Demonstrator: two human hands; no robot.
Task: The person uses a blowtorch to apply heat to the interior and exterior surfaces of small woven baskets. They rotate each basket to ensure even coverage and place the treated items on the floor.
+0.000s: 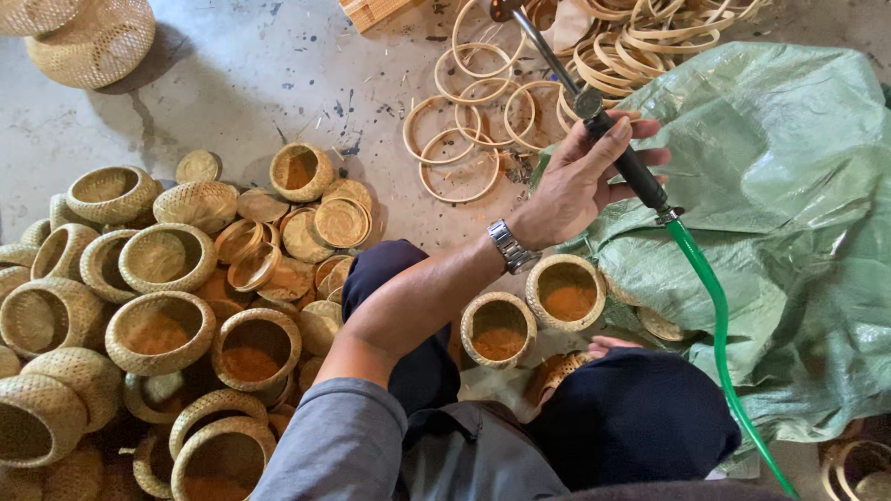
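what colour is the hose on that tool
Green: the hose runs from the black-handled tool, seen clearly in the head view.

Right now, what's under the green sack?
The green sack partly covers a flat woven lid and lies against a basket. Bamboo rings poke out at its lower right. Whatever else lies beneath is hidden.

The left hand [580,181] is closed around the black handle of a torch wand [624,160], whose metal tube points to the top edge of the floor [251,83]. A green hose [719,325] goes from the handle down to the bottom right corner. The right hand [608,346] is mostly hidden behind the knee and touches a small woven basket [555,371]. Two open baskets [534,311] stand just beside it, near the green sack [789,223]. Many baskets [158,325] are piled at the left edge; bamboo rings [469,121] lie at the top.
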